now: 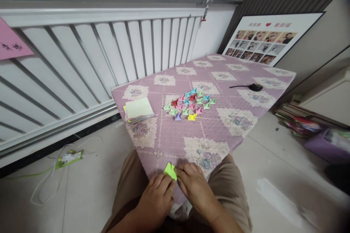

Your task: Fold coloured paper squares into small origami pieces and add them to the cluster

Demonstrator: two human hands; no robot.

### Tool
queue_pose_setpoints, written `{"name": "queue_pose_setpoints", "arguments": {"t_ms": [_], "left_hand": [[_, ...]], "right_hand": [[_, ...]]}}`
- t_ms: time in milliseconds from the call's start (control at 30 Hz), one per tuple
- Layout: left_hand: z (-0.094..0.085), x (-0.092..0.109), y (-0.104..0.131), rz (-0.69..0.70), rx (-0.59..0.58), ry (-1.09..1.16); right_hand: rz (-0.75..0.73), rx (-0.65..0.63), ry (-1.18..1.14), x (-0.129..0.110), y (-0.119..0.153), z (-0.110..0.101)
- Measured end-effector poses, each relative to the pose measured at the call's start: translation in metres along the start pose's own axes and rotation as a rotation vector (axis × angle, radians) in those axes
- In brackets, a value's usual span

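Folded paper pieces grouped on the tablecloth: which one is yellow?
The yellow piece at the front, right of the purple piece; all the others are green, blue, pink, red or purple.

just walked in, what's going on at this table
A person's left hand and right hand are on a folded piece of green paper at the near corner of the table. Farther in, small folded paper shapes in several colours sit grouped, with a paper stack to their left.
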State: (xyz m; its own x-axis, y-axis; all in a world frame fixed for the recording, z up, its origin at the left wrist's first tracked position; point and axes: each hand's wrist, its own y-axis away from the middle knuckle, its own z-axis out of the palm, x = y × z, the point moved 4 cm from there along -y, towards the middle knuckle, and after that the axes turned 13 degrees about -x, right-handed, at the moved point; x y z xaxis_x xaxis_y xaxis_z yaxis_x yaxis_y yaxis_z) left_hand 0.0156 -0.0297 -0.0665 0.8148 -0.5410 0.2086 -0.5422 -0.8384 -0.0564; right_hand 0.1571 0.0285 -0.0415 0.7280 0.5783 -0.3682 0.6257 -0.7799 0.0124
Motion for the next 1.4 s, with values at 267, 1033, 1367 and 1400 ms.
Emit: {"name": "queue_pose_setpoints", "arguments": {"t_ms": [267,1033,1367,1400], "left_hand": [[-0.001,0.007,0.005,-0.006,-0.044,-0.045],[0.002,-0.02,0.007,-0.154,0.089,0.542],[-0.031,-0.034,-0.055,-0.424,0.067,1.486],[-0.034,-0.031,-0.059,-0.427,0.077,1.576]], "right_hand": [[0.202,-0.008,-0.127,0.007,-0.031,-0.005],[0.333,0.135,-0.334,-0.001,-0.011,-0.004],[0.311,0.286,-0.955,0.0,-0.011,-0.036],[0.308,0.312,-0.983,0.0,-0.011,-0.04]]}}
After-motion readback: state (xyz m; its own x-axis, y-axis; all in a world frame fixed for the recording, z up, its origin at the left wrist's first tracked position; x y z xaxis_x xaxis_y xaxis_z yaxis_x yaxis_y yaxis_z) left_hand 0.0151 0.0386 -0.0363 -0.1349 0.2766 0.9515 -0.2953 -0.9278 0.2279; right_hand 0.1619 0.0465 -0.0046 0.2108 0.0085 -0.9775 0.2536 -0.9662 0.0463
